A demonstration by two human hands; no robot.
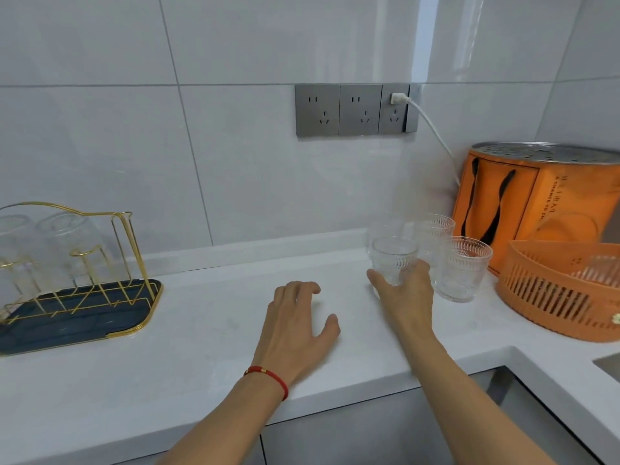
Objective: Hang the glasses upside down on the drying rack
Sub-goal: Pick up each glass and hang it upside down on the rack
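Note:
A gold wire drying rack (132, 250) on a dark blue tray (100, 322) stands at the far left of the white counter, with two clear glasses (68, 243) hanging upside down on it. Several ribbed clear glasses stand upright at the right. My right hand (407, 297) wraps around the nearest glass (394, 258), thumb on its left and fingers on its right. Two more glasses (464, 268) stand beside and behind it. My left hand (298, 325) rests flat on the counter, fingers apart, holding nothing; a red cord is on its wrist.
An orange slotted basket (553, 297) and an orange bag (523, 199) under a metal lid stand at the right. Wall sockets (355, 110) with a white plug and cable sit above. The counter (208, 333) turns at the right, with a sink edge (607, 364).

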